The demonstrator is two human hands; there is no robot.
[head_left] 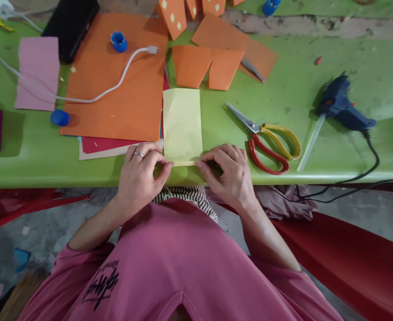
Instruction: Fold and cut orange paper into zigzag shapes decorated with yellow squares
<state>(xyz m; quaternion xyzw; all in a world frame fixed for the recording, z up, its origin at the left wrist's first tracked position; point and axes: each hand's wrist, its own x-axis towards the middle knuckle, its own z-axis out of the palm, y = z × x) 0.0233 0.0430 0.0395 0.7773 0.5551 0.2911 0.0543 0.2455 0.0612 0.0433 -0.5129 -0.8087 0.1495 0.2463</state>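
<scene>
A pale yellow sheet of paper [183,122] lies on the green table near its front edge, with a narrow strip folded up along its near side. My left hand [142,171], wearing a ring, pinches the left end of that fold between thumb and forefinger. At the opposite end, my right hand [228,174] pinches the fold in the same way. Scissors [258,129] with one yellow and one red handle lie partly open to the right of my right hand. Orange paper [116,80] is stacked to the left of the yellow sheet.
A blue glue gun [345,104] with a glue stick and black cord lies at the right. Cut orange pieces [206,67] rest beyond the yellow sheet. A white cable [116,87] crosses the stack, near a blue cap [119,41], a black case [71,26] and pink paper [37,73].
</scene>
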